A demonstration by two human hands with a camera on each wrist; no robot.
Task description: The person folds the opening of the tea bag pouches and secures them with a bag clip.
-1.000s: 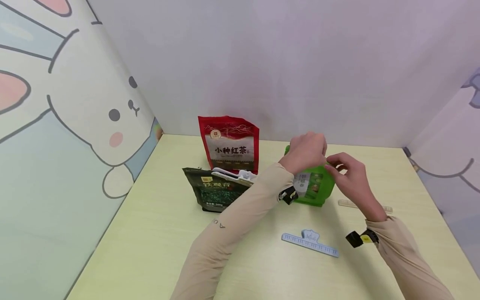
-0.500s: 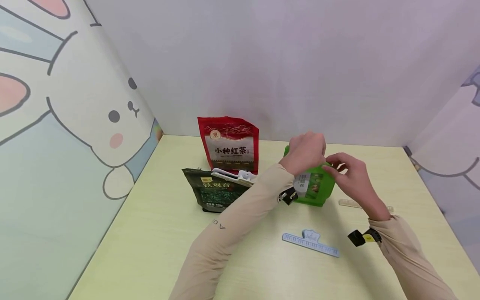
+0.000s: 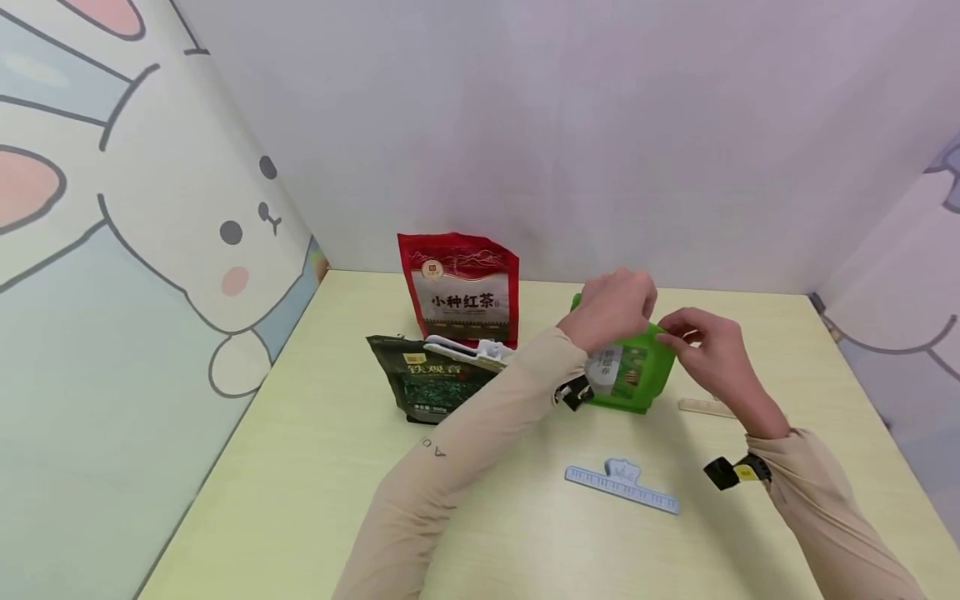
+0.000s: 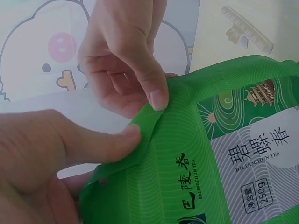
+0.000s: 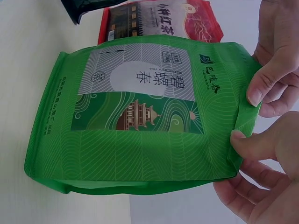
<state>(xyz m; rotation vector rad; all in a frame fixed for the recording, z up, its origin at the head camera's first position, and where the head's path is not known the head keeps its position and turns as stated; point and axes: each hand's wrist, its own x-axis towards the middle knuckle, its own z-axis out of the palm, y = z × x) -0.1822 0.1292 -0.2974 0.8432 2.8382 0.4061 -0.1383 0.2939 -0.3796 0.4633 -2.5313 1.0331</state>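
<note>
A green tea bag (image 3: 618, 371) stands upright at the back right of the table, its top edge folded over in a narrow strip. My left hand (image 3: 609, 310) pinches this fold between thumb and fingers, hiding part of the bag in the head view. At the right end of the same edge, my right hand (image 3: 708, 343) pinches the fold too. In the left wrist view the left thumb (image 4: 119, 144) presses on the folded strip, close to the right thumb (image 4: 158, 97). The right wrist view shows the bag's printed front (image 5: 135, 112) whole.
A black tea bag (image 3: 427, 387) with a white sealing clip (image 3: 487, 352) on its top stands left, partly behind my left sleeve. Behind it is a red tea bag (image 3: 465, 292). A blue clip (image 3: 621, 486) lies in front; a beige clip (image 3: 705, 407) lies right, partly under my right arm.
My right hand and wrist have shifted slightly to the right, with the bag's right edge following a little. Both hands keep pinching the fold.
</note>
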